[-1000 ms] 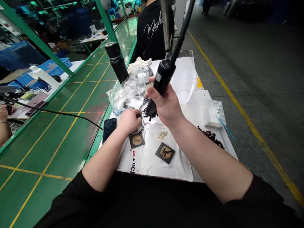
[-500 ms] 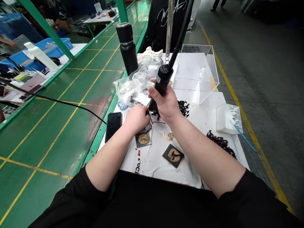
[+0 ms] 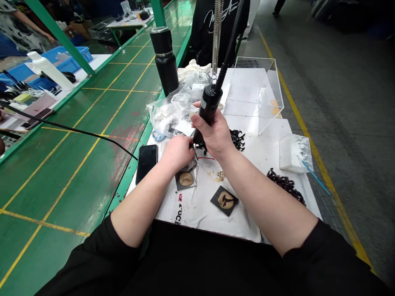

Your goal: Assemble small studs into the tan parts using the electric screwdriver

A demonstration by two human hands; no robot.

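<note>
My right hand (image 3: pixel 216 133) is wrapped round a black electric screwdriver (image 3: pixel 210 100), held tilted with its tip pointing down and left. A coiled spring (image 3: pixel 217 37) and a black cable run up from its top. My left hand (image 3: pixel 179 152) is closed right beside the tool's lower end; what its fingers pinch is hidden. Under the left hand lies a crumpled grey plastic bag (image 3: pixel 189 165). Close by are a dark square pad with a tan round lump (image 3: pixel 186 179), small gold rings (image 3: pixel 219 176) and black curved pieces (image 3: pixel 237 139). A second dark pad (image 3: pixel 224 200) holds a dark piece on its tan lump.
A phone (image 3: pixel 147 163) lies left of my forearm. Behind my hands are clear plastic bags (image 3: pixel 173 109) and a black bottle (image 3: pixel 166 65). On the right stand a clear acrylic box (image 3: pixel 271 94), a whitish block-shaped container (image 3: pixel 294 154) and a pile of dark pieces (image 3: pixel 285 185).
The view has shifted slightly. Both hands and the screwdriver keep nearly the same position. At the far upper left, another person's arm has come into view.
</note>
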